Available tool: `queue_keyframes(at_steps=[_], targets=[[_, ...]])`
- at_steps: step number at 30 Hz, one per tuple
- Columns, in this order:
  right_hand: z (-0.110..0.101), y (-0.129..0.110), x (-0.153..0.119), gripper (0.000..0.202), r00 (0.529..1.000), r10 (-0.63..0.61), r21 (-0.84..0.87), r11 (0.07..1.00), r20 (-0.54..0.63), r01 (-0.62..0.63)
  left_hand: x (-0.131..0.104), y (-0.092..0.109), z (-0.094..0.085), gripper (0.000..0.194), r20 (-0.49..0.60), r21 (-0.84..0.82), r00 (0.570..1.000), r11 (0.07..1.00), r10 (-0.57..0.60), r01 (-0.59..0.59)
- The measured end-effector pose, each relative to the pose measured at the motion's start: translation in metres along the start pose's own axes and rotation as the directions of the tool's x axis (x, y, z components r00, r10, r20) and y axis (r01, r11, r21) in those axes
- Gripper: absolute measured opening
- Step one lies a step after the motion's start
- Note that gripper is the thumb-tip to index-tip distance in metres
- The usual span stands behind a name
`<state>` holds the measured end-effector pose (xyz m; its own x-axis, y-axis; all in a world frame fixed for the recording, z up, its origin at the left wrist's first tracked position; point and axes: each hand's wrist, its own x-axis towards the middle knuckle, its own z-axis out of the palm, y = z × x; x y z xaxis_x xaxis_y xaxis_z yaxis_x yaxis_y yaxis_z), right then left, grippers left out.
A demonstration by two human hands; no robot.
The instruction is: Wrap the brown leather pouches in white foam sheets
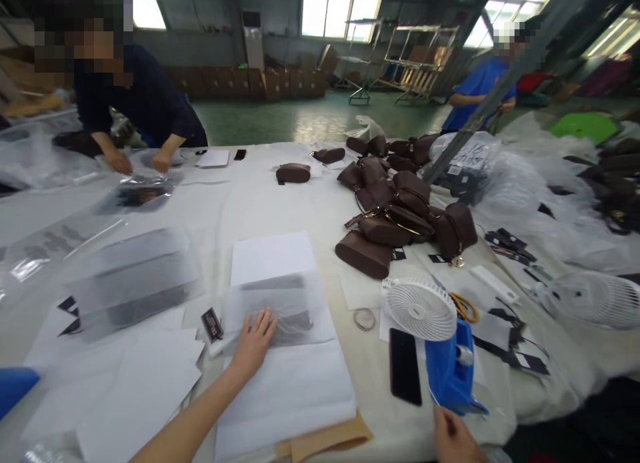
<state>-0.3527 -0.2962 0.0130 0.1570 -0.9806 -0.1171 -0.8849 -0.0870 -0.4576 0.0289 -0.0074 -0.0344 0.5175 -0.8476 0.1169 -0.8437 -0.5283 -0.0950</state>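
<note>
My left hand [254, 343] lies with its fingers spread on a translucent wrapped packet [295, 310], through which a dark flat item shows. Beneath the packet is a stack of white paper [320, 383]. At the lower right edge, my right hand [455, 436] has its fingers curled near the base of a blue tape dispenser [450, 376]; whatever it pinches is too small to make out. A small black tag [213, 324] is left of the packet. More wrapped dark items [145, 276] lie further left.
Brown bags [395, 203] are heaped at the back right. A white fan [420, 308] and a black phone [405, 366] stand near the dispenser. Across the table, a person [145, 103] handles a clear bag; another person [480, 93] stands behind a slanted metal post [500, 90].
</note>
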Motion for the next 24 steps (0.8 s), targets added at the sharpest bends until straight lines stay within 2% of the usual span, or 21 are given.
queue_keyframes(at_steps=[2, 4, 6, 9, 12, 16, 19, 24], targets=[[0.021, -0.068, -0.014, 0.039, 0.975, -0.187, 0.186, 0.969, 0.122, 0.163, 0.001, 0.001, -0.001, 0.063, -0.015, -0.007, 1.0, 1.0, 0.015, -0.015], [0.045, -0.133, -0.029, 0.039, 0.893, -0.386, 0.362, 0.886, 0.232, 0.289, 0.001, 0.001, -0.001, 0.06, -0.03, -0.007, 0.999, 0.999, 0.034, -0.034], [0.07, -0.186, -0.043, 0.039, 0.812, -0.511, 0.502, 0.8, 0.283, 0.328, 0.001, 0.002, -0.001, 0.059, -0.044, -0.002, 0.998, 0.999, 0.05, -0.05], [0.105, -0.238, -0.054, 0.042, 0.772, -0.56, 0.62, 0.73, 0.302, 0.287, -0.001, 0.003, 0.001, 0.061, -0.06, 0.003, 0.996, 0.998, 0.064, -0.064], [0.137, -0.261, -0.052, 0.045, 0.786, -0.51, 0.632, 0.748, 0.35, 0.203, -0.004, 0.005, 0.003, 0.062, -0.071, -0.003, 0.995, 0.998, 0.066, -0.066], [0.167, -0.268, -0.045, 0.046, 0.82, -0.398, 0.538, 0.832, 0.411, 0.134, -0.007, 0.008, 0.003, 0.057, -0.097, -0.029, 0.993, 0.997, 0.068, -0.071], [0.174, -0.268, -0.043, 0.043, 0.85, -0.321, 0.467, 0.878, 0.417, 0.102, -0.007, 0.01, 0.002, 0.054, -0.112, -0.049, 0.99, 0.995, 0.082, -0.087], [0.172, -0.263, -0.043, 0.038, 0.902, -0.198, 0.392, 0.919, 0.384, 0.035, -0.009, 0.012, 0.004, 0.059, -0.111, -0.058, 0.99, 0.994, 0.089, -0.096]])
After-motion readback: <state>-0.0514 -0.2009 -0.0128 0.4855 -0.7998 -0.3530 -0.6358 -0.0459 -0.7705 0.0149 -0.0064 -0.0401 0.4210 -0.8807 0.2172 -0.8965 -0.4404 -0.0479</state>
